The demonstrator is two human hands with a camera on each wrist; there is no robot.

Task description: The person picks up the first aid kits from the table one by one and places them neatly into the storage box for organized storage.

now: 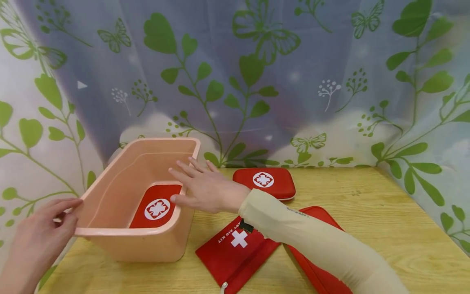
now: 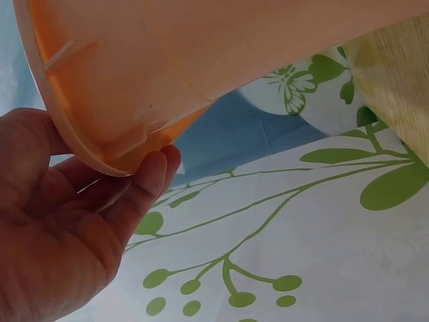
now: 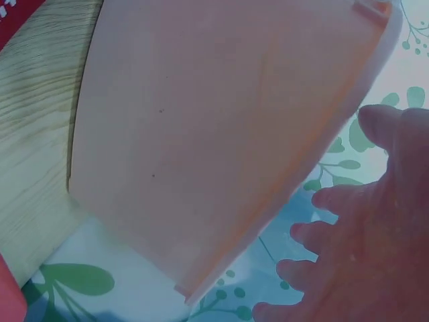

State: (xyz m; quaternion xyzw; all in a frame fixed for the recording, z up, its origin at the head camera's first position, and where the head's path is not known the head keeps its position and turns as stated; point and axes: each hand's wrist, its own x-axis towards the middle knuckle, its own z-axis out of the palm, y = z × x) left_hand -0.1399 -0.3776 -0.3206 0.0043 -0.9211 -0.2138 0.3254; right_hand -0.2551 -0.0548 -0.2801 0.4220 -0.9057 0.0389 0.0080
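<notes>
Opening upward, the bin (image 1: 147, 247) runs lengthwise front-to-back, left fingers (image 1: 64, 203) pinching its rim (image 1: 121, 232), right fingers (image 1: 182, 176) spread.

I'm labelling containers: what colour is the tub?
The tub is peach-pink; it shows best in the head view.

Soft, fairly even light fills the head view, leaving the desk (image 1: 367, 200) bright and the middle of the curtain (image 1: 220, 122) greyer, with faint pale glare spots. Wide-angle distortion slants the scene toward the sides. The left wrist view is dimmer: the left hand (image 2: 64, 228) has a shaded palm, and orange glows beneath the rim of the bin (image 2: 201, 47). The right wrist view looks hazy and low in contrast, the right hand (image 3: 372, 235) soft and reddish.
</notes>
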